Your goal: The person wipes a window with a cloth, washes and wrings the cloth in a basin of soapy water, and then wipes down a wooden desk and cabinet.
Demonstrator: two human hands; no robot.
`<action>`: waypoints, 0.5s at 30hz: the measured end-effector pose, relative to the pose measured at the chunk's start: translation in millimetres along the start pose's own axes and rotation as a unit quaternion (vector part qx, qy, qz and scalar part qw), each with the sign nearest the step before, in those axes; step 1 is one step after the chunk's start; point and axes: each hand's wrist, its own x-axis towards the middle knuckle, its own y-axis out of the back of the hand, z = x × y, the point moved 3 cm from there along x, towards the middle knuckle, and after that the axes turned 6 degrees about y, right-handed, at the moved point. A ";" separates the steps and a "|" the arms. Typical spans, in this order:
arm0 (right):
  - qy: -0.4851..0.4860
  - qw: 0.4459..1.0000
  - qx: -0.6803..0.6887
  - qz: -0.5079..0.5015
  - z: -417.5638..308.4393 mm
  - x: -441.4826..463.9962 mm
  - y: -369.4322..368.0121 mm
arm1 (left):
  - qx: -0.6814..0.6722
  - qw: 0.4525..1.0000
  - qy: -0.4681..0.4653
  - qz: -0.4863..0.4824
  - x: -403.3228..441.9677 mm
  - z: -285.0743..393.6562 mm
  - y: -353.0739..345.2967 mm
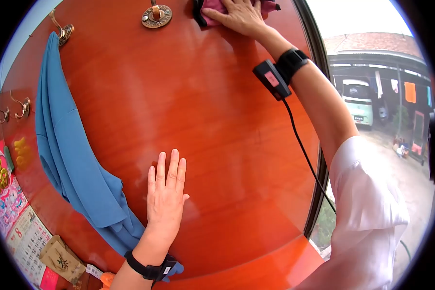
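Observation:
High on a glossy red-brown wooden panel [217,121], my right hand [239,17] presses down a pink cloth [216,14] with black edges. Its thumb lies out to the left, the other fingers rest over the fabric, and the frame's top cuts off part of them. Lower down, my left hand [166,195] is open and holds nothing, its fingers pointing up along the panel. A long blue garment [70,140] hangs just left of it and passes behind the left wrist. Both wrists wear black straps; the right one carries a small black box [272,79] with a cable.
Bronze-coloured hooks [156,16] are fixed to the panel, and the blue garment hangs from one of them. A calendar [28,244] and a brown paper bag [63,258] are at lower left. Beyond the dark frame edge [314,43] on the right is a yard with a parked vehicle [357,104].

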 end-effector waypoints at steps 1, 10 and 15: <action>0.040 0.991 -0.119 0.053 -15.0 -22.3 -6.5 | -0.001 1.000 -0.003 0.002 0.4 -0.6 -0.6; 0.238 0.919 -0.313 0.031 -34.3 -27.2 -20.1 | -0.009 1.000 -0.007 0.000 -1.2 0.3 0.1; -0.035 0.996 -0.040 0.076 -26.7 42.2 -15.1 | 0.004 1.000 -0.006 0.002 -0.1 0.8 3.0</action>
